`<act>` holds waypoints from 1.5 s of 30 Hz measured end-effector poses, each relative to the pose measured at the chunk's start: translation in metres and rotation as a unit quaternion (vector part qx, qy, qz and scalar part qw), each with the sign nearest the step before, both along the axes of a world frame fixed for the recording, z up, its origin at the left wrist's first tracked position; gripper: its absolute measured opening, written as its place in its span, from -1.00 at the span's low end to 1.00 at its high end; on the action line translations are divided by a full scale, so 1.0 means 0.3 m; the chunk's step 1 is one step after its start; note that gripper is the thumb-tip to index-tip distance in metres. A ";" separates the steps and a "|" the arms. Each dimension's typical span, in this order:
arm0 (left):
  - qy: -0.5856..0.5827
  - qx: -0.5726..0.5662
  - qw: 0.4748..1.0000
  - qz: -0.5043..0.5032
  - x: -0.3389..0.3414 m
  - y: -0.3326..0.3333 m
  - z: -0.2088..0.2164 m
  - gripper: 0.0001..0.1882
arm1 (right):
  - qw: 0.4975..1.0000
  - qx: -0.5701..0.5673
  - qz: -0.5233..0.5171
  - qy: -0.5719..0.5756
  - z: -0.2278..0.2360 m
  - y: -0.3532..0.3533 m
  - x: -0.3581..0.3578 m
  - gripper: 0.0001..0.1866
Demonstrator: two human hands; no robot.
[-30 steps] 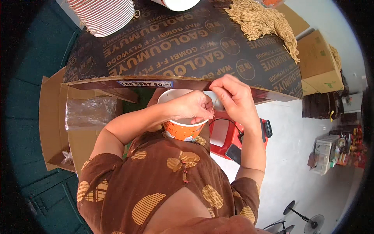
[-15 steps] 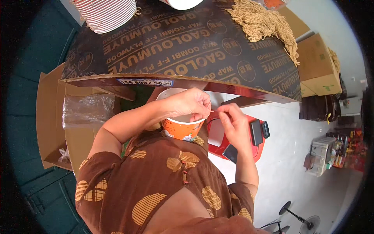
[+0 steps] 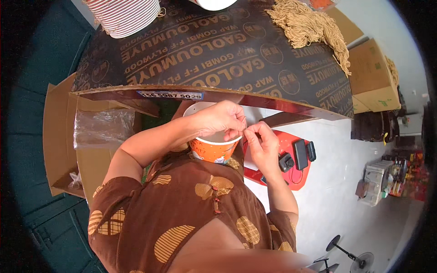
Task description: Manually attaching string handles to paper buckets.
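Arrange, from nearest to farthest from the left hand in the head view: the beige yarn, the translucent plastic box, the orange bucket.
1. Orange bucket, just below the left hand.
2. Beige yarn, at the right of the table.
3. Translucent plastic box, far right, past the table.

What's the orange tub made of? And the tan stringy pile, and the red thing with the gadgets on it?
The orange tub looks like coated paper, perhaps thin plastic: smooth, printed wall, white rim. The tan stringy pile seems cotton-like yarn, matte, with loose strands. The red thing is probably hard plastic: evenly coloured and smooth.
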State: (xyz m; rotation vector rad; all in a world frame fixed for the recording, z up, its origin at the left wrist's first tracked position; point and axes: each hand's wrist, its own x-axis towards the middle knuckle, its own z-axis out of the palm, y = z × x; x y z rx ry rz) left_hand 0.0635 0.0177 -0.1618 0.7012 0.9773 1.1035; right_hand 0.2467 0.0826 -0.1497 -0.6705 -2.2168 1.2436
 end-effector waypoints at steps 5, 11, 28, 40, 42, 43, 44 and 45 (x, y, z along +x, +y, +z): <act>-0.016 0.003 1.000 0.003 -0.003 -0.003 0.000 -0.92 | 0.999 0.028 0.004 0.020 -0.019 -0.021 -0.001 -0.94; -0.016 0.010 1.000 -0.008 -0.007 -0.002 0.001 -0.92 | 0.983 0.157 0.035 0.083 -0.033 -0.009 -0.002 -0.97; 0.401 0.214 0.886 0.092 0.041 -0.007 0.006 -0.92 | 0.990 -0.139 0.022 -0.003 -0.078 0.044 -0.011 -0.89; 0.450 0.290 0.842 0.073 0.044 -0.013 0.036 -0.87 | 0.922 -0.381 0.054 0.031 -0.106 0.067 -0.009 -0.94; 0.424 0.277 0.859 0.076 0.044 -0.015 0.038 -0.87 | 0.923 -0.380 0.045 0.039 -0.129 0.062 -0.005 -0.94; 0.423 0.277 0.859 0.076 0.044 -0.015 0.035 -0.87 | 0.945 -0.323 0.040 0.043 -0.150 0.059 -0.001 -0.95; 0.418 0.281 0.861 0.079 0.043 -0.014 0.032 -0.87 | 0.963 -0.263 0.035 0.048 -0.161 0.055 0.001 -0.96; 0.412 0.284 0.862 0.082 0.042 -0.013 0.028 -0.88 | 0.963 -0.263 0.035 0.047 -0.156 0.048 0.000 -0.96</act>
